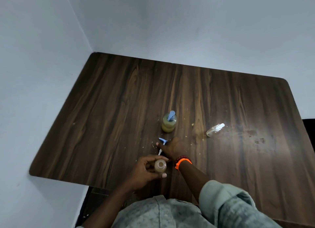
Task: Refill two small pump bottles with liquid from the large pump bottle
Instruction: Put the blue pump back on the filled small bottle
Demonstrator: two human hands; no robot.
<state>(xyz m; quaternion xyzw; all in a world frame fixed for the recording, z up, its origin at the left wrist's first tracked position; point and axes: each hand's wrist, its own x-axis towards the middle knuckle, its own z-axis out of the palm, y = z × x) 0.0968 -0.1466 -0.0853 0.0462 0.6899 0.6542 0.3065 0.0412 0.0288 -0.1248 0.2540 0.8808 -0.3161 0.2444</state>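
My left hand (144,169) grips a small open bottle (160,165) of brownish liquid, upright near the table's front edge, its neck uncovered. My right hand (172,148) lies just beyond it, fingers closed over a blue pump head (162,140) with a white dip tube (160,152) sticking out toward me. The large pump bottle (169,123) stands further back, holding yellowish liquid under a blue pump. A second small bottle (215,129), clear with a white top, lies on its side to the right.
The dark wooden table (110,100) sits in a corner between pale walls. Small crumbs and smudges mark the surface near the bottles and at the right. An orange band and red beads circle my right wrist (183,161).
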